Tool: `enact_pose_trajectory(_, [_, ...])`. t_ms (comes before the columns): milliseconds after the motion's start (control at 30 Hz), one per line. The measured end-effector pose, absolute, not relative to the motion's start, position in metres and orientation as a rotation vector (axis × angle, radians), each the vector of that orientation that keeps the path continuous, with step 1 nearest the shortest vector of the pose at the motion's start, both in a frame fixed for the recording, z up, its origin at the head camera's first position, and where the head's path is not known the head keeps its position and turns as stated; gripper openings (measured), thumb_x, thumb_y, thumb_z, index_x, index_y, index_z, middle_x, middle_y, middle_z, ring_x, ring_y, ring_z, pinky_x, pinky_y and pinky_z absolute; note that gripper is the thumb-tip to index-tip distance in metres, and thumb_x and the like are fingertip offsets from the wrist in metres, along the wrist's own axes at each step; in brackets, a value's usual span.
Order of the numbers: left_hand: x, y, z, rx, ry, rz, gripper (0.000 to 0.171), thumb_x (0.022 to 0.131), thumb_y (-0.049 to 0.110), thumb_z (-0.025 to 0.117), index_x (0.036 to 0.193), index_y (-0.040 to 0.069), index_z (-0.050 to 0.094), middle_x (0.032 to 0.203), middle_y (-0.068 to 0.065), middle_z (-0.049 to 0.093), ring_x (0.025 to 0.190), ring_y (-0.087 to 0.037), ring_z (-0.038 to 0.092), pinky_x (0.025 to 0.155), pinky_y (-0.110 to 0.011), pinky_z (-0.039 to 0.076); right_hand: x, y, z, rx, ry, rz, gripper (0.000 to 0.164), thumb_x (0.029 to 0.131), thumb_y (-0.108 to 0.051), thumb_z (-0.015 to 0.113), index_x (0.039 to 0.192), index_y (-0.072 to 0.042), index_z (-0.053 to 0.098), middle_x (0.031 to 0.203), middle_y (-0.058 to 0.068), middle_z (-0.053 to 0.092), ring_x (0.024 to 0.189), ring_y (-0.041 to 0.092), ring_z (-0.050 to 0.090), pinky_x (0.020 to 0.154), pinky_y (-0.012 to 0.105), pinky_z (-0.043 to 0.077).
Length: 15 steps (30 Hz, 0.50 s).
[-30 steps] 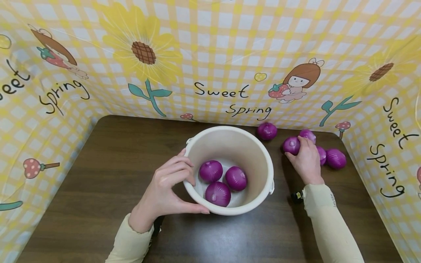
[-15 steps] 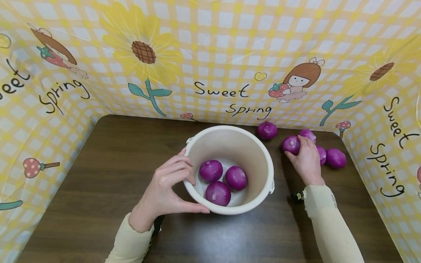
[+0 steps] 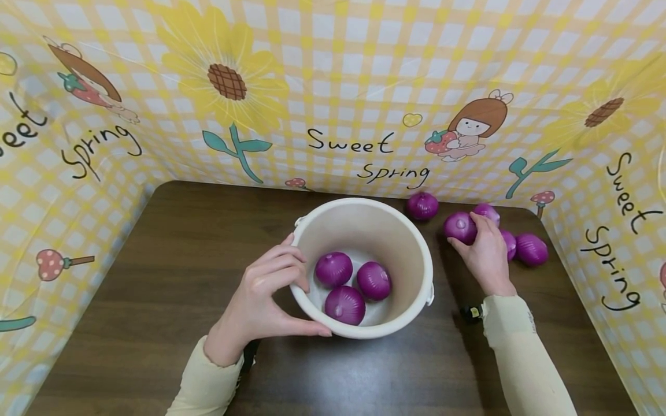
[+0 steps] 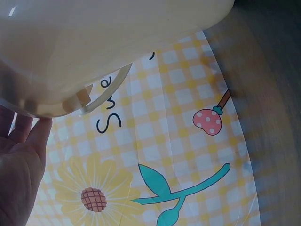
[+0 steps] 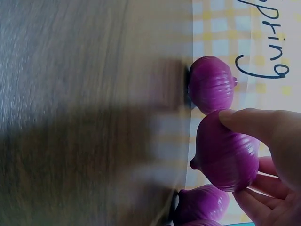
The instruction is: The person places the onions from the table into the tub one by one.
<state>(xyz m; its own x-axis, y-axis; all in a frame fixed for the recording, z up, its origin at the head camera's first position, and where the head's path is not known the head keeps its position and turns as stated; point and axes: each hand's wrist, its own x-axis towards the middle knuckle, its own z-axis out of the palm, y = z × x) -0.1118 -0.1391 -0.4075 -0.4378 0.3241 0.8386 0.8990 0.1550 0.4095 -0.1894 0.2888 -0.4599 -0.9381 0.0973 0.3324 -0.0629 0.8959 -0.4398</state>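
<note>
In the head view, a cream bucket [image 3: 421, 300] stands mid-table with three purple onions inside, one of them the front onion [image 3: 345, 305]. My left hand [image 3: 262, 294] grips the bucket's left rim, thumb in front and fingertips over the edge; the left wrist view shows the fingers under the rim beside the bucket handle [image 4: 106, 94]. To the right, my right hand [image 3: 486, 254] holds a purple onion [image 5: 228, 153] between thumb and fingers. The right wrist view shows that onion off the table. Behind the hand lie several more onions, such as the rightmost onion [image 3: 532, 250].
A single onion [image 3: 422, 206] rests at the table's back edge, right of the bucket. The brown wooden table [image 3: 130, 300] is enclosed at the back and both sides by a yellow checked cloth [image 3: 333, 86].
The right hand's onion has shifted very slightly to the left and up in the head view. The left hand and bucket have stayed in place.
</note>
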Motion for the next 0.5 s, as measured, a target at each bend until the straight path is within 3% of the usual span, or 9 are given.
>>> enact_pose_trajectory(267, [-0.1122,-0.1388,-0.4078,-1.165,-1.855,-1.274,0.059,0.058,0.055,0.097,0.077,0.011,0.062,0.077,0.003,0.061,0.089,-0.028,0.060,0.109,-0.067,0.037,-0.1859,0.2855,-0.4570,-0.013,-2.681,0.662,0.072,0.081,-0.018,0.089,0.138,0.009,0.053,0.136,0.032,0.053,0.127,0.050,0.048,0.109,0.062,0.038])
enact_pose_trajectory(500, [-0.1118,-0.1391,-0.4085,-1.165,-1.859,-1.273,0.059,0.059,0.055,0.097,0.077,0.011,0.062,0.078,0.003,0.061,0.092,-0.025,0.060,0.113,-0.061,0.036,-0.1831,0.2798,-0.4508,0.028,-2.645,0.674,0.072,0.080,-0.016,0.090,0.137,0.009,0.054,0.133,0.031,0.056,0.127,0.049,0.049,0.109,0.061,0.039])
